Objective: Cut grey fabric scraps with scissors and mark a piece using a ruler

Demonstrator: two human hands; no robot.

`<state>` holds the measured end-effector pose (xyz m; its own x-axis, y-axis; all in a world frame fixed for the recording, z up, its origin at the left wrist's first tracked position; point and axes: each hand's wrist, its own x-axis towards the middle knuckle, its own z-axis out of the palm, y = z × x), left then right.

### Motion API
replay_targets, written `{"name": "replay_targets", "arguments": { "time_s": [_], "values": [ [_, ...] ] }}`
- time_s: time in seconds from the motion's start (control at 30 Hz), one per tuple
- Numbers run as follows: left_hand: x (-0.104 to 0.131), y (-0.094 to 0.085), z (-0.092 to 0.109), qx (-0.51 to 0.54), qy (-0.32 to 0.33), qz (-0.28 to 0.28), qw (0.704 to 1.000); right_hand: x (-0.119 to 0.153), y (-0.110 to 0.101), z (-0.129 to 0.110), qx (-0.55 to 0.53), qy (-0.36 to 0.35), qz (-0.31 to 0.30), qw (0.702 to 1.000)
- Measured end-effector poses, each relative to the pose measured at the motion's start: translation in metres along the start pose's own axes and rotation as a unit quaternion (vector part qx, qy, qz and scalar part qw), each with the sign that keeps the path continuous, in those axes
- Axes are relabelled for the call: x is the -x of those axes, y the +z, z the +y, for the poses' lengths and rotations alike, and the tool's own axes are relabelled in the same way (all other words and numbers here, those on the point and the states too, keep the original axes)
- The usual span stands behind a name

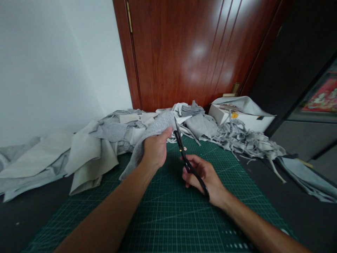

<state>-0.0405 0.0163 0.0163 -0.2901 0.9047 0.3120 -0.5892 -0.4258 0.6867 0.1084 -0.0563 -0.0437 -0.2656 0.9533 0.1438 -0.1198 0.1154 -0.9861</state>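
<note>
My left hand (156,149) pinches a piece of grey fabric (158,125), which drapes over the back of the hand and hangs down on its left side. Black scissors (185,160) are in my right hand (202,174), with fingers and thumb at the handles. Their blades point up and away, partly apart, beside the right edge of the fabric near my left fingertips. Both hands are above a green cutting mat (173,211) with grid lines.
Grey and off-white fabric pieces (86,151) lie heaped at the left and back. Cut grey strips (242,137) are piled at the right, before a white box (254,121). A wooden door (179,52) and white wall (65,63) stand behind.
</note>
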Motion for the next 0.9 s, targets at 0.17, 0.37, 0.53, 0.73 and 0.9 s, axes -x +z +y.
{"name": "replay_targets", "arguments": {
  "time_s": [0.17, 0.37, 0.53, 0.73, 0.9],
  "values": [
    [-0.011, -0.004, 0.004, 0.016, -0.003, 0.017, 1.000, 0.000, -0.001, -0.001, 0.004, 0.012, -0.013, 1.000],
    [-0.010, -0.002, 0.011, 0.020, 0.001, -0.007, 1.000, -0.001, 0.000, -0.003, 0.009, 0.019, -0.022, 1.000],
    [-0.001, -0.001, 0.005, -0.014, 0.010, -0.023, 1.000, -0.001, 0.000, -0.003, -0.005, 0.016, -0.015, 1.000],
    [0.007, -0.004, -0.007, -0.059, -0.036, -0.053, 0.996, 0.000, 0.000, -0.006, -0.016, 0.006, 0.004, 1.000],
    [0.012, -0.006, -0.011, -0.089, -0.040, -0.074, 0.992, 0.000, 0.000, -0.009, -0.018, 0.005, 0.017, 1.000]
  ]
}}
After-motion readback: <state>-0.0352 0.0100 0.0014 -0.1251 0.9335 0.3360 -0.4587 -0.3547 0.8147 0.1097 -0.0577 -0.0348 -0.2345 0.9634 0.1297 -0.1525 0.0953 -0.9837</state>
